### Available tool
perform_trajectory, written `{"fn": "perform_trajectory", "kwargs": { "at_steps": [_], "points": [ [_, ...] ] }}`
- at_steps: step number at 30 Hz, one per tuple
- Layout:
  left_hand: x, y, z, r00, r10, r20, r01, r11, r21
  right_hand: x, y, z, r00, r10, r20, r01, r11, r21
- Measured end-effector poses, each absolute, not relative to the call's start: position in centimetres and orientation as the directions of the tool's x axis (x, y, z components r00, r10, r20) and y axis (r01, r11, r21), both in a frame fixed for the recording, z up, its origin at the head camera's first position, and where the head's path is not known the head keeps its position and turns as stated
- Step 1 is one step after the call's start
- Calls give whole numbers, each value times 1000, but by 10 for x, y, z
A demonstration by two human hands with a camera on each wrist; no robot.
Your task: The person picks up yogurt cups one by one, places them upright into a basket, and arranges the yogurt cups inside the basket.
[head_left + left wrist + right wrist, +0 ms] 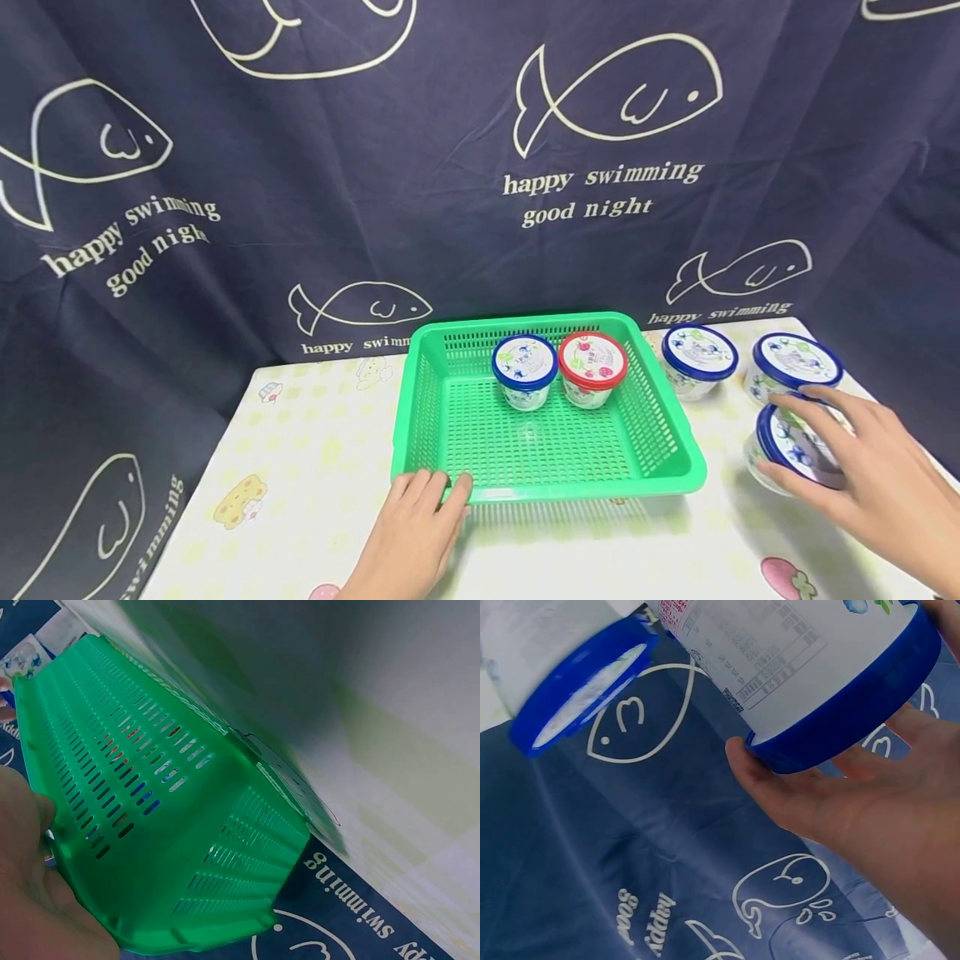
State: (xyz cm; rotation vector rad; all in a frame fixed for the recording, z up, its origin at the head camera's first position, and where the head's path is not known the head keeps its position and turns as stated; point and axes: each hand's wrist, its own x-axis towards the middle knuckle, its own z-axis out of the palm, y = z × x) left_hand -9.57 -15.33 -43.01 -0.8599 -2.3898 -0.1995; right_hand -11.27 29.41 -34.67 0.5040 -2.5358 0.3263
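Beneath the right hand [873,467], whose fingers and thumb grip its lid edge, is a blue-lidded tub [804,450], probably light, stiff and slick, best taken by that edge. Just beyond stand two other tubs [700,352]; leftward, the left hand [418,529] pinches the near rim of a green basket [555,494] holding a blue-topped cup [525,371] and a red-topped cup [592,367].

Table [300,500]: bears all below; curtain [450,208] behind, at 12 o'clock. Basket [555,494]: left hand [416,529] gripping it at 7 o'clock. Inside: first tub [525,362] at 12; second tub [594,362] just beside, at 1. Outside: third tub [699,354] at 2; fourth tub [797,364] at third's 3; fifth tub [804,454] at fourth's 6, right hand [881,471] gripping from 4.
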Motion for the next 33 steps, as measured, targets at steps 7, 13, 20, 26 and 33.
{"fn": "perform_trajectory", "kwargs": {
  "at_steps": [7, 13, 20, 26, 33],
  "points": [
    [-96, -153, -430, -621, 534, 573, 628, 777, -43, -121, 279, -325, -781, -317, 538, -441, 890, -116],
    [-95, -152, -430, -632, 530, 565, 626, 779, -32, -127, 264, -310, -765, -356, 536, -477, 873, -100],
    [-95, -154, -428, -647, 532, 546, 616, 787, -37, -134, 243, -298, -747, -400, 531, -521, 849, -92],
    [-95, -155, -426, -651, 535, 539, 615, 788, -40, -142, 217, -288, -730, -447, 517, -569, 817, -97],
    [-95, -153, -426, -646, 535, 545, 616, 787, -42, -153, 183, -279, -684, -526, 505, -637, 769, -62]
  ]
}}
